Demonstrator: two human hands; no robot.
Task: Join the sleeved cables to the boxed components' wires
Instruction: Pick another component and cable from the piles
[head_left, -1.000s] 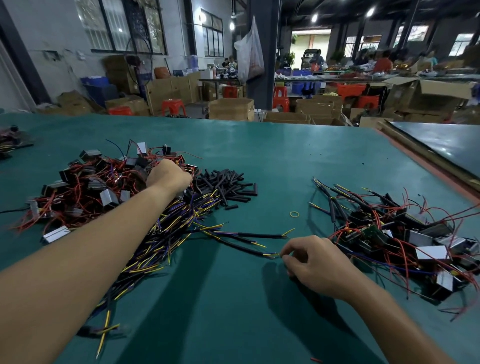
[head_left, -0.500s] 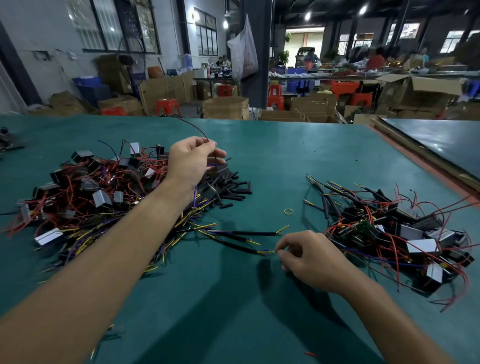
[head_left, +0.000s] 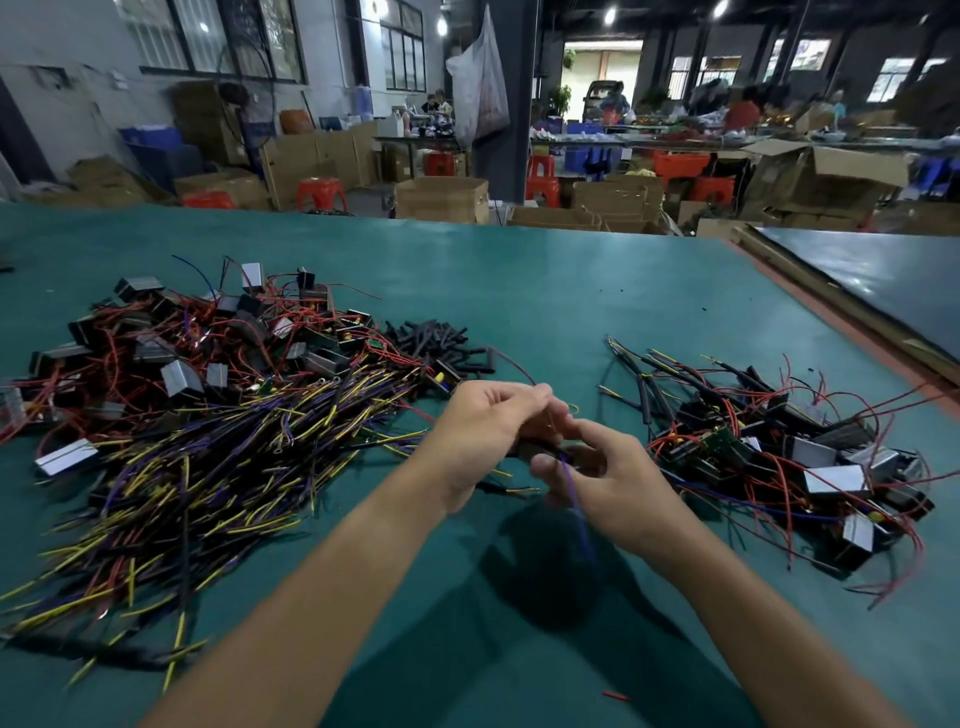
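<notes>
Green-topped work table (head_left: 571, 291): left hand (head_left: 483, 436) grasps small black boxed component (head_left: 537, 448), right hand (head_left: 618, 483) pinches thin purple wire (head_left: 574, 491) just beside it, both blurred

A green table (head_left: 519, 291) runs toward the far end of a dim workshop. Beyond it stand cardboard boxes (head_left: 441, 200), red plastic stools (head_left: 321, 189), blue crates (head_left: 156, 143) and a dark pillar (head_left: 511, 104) hung with a plastic bag (head_left: 478, 88). Paned windows (head_left: 218, 36) line the grey left wall (head_left: 62, 93), and ceiling lamps (head_left: 610, 15) glow.

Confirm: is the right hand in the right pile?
No, over bare mat the right hand pinches a purple wire, the left hand a red wire.
</notes>
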